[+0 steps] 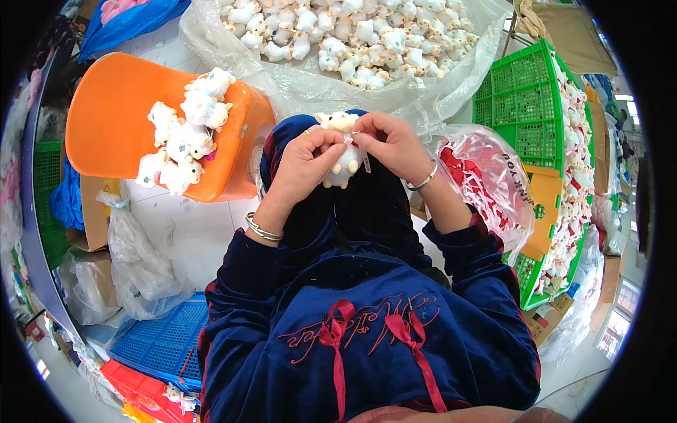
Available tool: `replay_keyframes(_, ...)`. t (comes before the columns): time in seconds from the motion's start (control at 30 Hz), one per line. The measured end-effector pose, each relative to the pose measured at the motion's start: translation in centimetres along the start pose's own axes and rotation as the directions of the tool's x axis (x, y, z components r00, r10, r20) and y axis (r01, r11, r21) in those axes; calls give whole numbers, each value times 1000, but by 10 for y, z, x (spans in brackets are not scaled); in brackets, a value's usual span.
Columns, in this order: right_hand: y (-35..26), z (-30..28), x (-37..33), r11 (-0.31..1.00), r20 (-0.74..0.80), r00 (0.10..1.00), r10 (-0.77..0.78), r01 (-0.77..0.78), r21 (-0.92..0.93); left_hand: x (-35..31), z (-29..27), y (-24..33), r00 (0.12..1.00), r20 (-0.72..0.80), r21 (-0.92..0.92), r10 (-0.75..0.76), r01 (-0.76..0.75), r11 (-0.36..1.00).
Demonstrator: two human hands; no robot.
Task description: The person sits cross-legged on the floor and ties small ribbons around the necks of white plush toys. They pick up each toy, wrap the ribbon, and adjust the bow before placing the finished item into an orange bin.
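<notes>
A small white plush animal (343,156) with cream feet and tan ears is upright over my lap, facing me. My left hand (305,161) is closed in a pinch at the side of its neck. Opposite it, my right hand (395,146) pinches close to the neck too. Something thin and pale, with a hint of pink, shows between the fingertips; its kind is too small to tell. A narrow white tag (367,163) hangs at the toy's side under my right hand.
Several similar plush toys (185,141) lie on an orange chair (106,120) at left. Ahead, a large clear plastic sheet (282,95) holds a heap of them. At right are a clear bag (486,176) with red pieces and green crates (518,99) beside more toys.
</notes>
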State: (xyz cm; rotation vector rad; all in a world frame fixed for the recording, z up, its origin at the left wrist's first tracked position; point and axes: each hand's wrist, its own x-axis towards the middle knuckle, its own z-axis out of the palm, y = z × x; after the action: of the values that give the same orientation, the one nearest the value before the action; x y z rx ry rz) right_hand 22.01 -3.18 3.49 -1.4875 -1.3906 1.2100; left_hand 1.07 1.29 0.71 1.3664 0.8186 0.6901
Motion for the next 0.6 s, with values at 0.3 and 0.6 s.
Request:
replay_keyframes(0.3,-29,-3,16,986,127,978,163,-157,-57,2,-1,10,997,73,193,28,-42,980)
replay_keyframes(0.6,-16,6,8,894,113,956,-269,292,-340,6,-1,21,993,20,184,-114,108,977)
